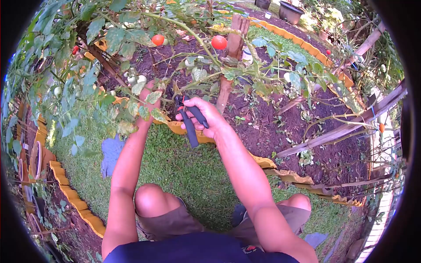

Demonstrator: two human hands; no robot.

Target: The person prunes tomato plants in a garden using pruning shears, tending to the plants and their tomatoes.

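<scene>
My right hand (202, 115) grips a pair of pruning shears (190, 127) by their black handles. The handles stand somewhat apart, and the blade end points up into the tomato plant's stems. My left hand (151, 94) reaches in among the leaves just left of the shears. Foliage covers most of its fingers, so what they touch is hidden. Pale green tomatoes (141, 79) hang beside that hand. Higher up are two ripe red tomatoes, one on the right (219, 42) and one on the left (158, 40). A long green stem (186, 28) arches above both hands.
A wooden stake (237, 35) stands behind the plant, and a slanting pole (342, 122) crosses on the right. Yellow scalloped edging (70, 186) borders the soil beds. Grass (184, 171) lies under my knees, with a grey stepping stone (112, 154) at left.
</scene>
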